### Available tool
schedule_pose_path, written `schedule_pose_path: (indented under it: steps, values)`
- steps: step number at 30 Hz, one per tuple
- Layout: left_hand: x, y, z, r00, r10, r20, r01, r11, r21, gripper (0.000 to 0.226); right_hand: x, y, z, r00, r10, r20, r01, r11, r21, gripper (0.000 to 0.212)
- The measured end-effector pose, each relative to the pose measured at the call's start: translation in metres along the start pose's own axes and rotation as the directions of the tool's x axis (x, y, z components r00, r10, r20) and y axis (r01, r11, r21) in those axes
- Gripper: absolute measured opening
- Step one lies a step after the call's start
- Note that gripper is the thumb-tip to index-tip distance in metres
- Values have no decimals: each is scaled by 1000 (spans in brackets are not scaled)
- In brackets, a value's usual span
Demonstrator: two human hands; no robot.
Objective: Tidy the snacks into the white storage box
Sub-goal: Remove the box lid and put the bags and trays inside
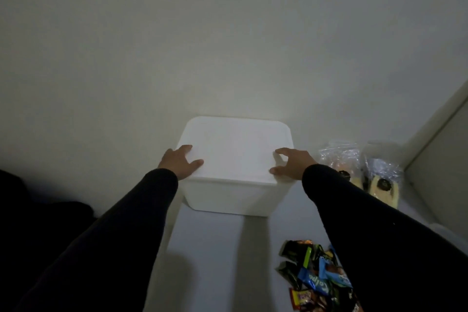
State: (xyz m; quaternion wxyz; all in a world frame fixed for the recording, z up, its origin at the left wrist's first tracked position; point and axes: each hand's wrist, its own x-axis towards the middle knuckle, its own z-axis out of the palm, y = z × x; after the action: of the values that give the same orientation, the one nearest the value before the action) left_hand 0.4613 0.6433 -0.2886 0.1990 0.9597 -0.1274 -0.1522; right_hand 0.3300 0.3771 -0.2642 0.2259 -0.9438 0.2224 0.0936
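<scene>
The white storage box (228,197) stands against the wall with its white lid (235,149) on. My left hand (181,162) lies over the lid's left edge, with fingers and thumb on top. At the right edge my right hand (291,162) is arched, its fingertips and thumb pressing on the lid. A heap of small snack packets (314,278) in blue, green, black and yellow wrappers lies on the surface near me at the right, partly hidden under my right sleeve.
Clear plastic bags (339,157) with pale food items (382,185) sit to the right of the box, near a wall corner (430,139). A dark shape (38,210) fills the left side. The grey surface (215,248) extends from the box toward me.
</scene>
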Motion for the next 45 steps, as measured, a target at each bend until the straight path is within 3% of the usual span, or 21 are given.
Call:
schedule_pose_path:
  steps: [7, 15, 26, 37, 45]
  values:
    - [32, -4, -12, 993, 99, -58, -103, 991, -88, 74, 19, -7, -4, 994, 105, -33, -105, 995, -1, 77]
    - [21, -4, -29, 981, 110, -159, -148, 956, -255, 69, 5, -23, -24, 992, 87, -94, -86, 996, 10, 81]
    - [-86, -23, -33, 962, 118, -247, -192, 934, -300, 69, -92, -24, -3, 993, 35, -111, -28, 998, 62, 88]
    - [-227, -90, 51, 991, 15, -129, -57, 943, -327, 69, -212, 14, 111, 995, 97, 34, -100, 990, 99, 90]
    - [-249, -142, 121, 998, -64, 21, 68, 951, -301, 70, -225, 36, 194, 965, 177, 192, -190, 980, 52, 95]
